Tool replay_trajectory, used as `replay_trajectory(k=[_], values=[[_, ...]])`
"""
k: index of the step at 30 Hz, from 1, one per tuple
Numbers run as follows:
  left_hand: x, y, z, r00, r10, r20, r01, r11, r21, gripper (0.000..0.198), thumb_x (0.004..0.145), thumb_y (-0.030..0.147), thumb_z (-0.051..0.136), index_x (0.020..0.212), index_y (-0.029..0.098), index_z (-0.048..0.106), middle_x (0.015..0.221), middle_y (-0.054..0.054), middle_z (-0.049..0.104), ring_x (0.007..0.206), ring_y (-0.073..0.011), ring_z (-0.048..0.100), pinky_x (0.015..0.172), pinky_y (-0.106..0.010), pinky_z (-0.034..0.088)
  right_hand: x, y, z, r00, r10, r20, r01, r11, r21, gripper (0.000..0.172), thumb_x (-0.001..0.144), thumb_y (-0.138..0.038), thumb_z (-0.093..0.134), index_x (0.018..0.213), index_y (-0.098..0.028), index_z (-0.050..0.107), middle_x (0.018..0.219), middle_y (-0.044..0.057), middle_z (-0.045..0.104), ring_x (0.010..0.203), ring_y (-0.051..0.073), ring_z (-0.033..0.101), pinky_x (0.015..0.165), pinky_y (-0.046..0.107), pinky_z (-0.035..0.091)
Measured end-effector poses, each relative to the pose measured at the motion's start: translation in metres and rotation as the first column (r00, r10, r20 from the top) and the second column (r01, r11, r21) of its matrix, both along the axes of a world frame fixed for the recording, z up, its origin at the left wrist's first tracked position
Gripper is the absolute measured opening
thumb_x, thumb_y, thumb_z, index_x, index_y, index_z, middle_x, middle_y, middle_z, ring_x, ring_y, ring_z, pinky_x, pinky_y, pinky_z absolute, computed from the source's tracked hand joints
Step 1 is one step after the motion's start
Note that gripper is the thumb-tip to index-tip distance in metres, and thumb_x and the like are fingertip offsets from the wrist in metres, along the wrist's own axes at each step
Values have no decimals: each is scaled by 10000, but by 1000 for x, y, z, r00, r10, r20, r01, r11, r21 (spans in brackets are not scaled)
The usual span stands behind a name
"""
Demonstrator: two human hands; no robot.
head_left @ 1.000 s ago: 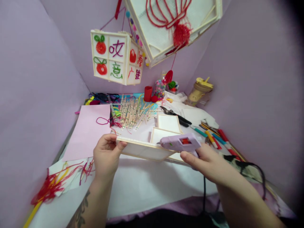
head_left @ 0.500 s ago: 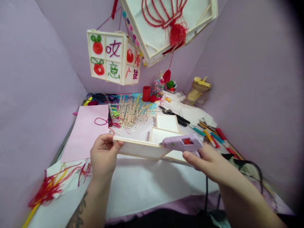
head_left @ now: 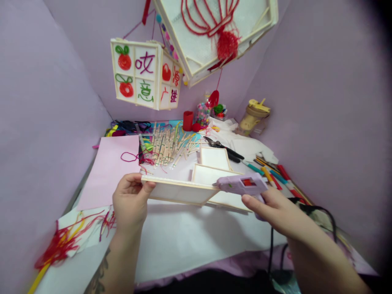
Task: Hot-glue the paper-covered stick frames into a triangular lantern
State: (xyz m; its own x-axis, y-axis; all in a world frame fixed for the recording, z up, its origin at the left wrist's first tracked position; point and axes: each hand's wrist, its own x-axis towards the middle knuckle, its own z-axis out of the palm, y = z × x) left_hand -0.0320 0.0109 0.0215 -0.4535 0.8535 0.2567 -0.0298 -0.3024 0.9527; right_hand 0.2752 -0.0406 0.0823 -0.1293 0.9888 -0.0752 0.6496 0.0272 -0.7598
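Observation:
My left hand [head_left: 131,200] pinches the left end of a white panel framed with thin wood strips [head_left: 180,192], held tilted above the table. In my right hand [head_left: 272,206] is a lilac glue gun [head_left: 241,183]. Its nozzle points left and meets the panel's top edge near the right end; whether it touches I cannot tell. Behind the held panel lie a smaller framed panel [head_left: 214,157] and another framed panel [head_left: 203,173]. Part of one more framed panel [head_left: 229,199] shows below the glue gun.
A lantern with red fruit and characters [head_left: 136,73] hangs at the back left, a larger one [head_left: 211,45] overhead. Wooden sticks [head_left: 167,145], pruning shears [head_left: 223,148], markers [head_left: 271,177] and a pink sheet [head_left: 107,171] lie about. A cup [head_left: 254,116] stands at the back right.
My right hand has moved the glue gun rightward along the panel's top edge, toward its right end. My left hand and the panel have shifted slightly left.

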Motion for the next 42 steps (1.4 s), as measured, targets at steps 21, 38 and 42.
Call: replay_trajectory(k=[21, 38, 42], values=[[-1, 2, -3, 999, 31, -43, -32, 999, -22, 361, 567, 361, 857, 787, 188, 629, 678, 27, 625, 601, -102, 586, 574, -207, 485, 20, -11, -12, 993, -113, 22, 115, 984, -138, 460, 819, -627, 493, 641, -203, 488, 541, -28, 427, 471, 107, 386, 384, 213, 312], [-3, 6, -8, 999, 39, -35, -41, 998, -51, 389, 544, 376, 867, 794, 190, 635, 690, 31, 628, 607, -102, 580, 585, -217, 492, 27, -17, -17, 980, -165, 111, 180, 974, -137, 518, 776, -690, 495, 698, -184, 574, 623, 11, 515, 555, 162, 491, 456, 273, 424], [-4, 9, -8, 998, 43, 45, -41, 998, -42, 411, 495, 368, 891, 776, 203, 640, 674, 34, 625, 583, -102, 565, 571, -225, 489, 43, -18, -9, 996, -11, 92, 23, 990, -136, 485, 814, -649, 488, 818, -184, 628, 658, 21, 582, 602, 189, 552, 513, 292, 471]])
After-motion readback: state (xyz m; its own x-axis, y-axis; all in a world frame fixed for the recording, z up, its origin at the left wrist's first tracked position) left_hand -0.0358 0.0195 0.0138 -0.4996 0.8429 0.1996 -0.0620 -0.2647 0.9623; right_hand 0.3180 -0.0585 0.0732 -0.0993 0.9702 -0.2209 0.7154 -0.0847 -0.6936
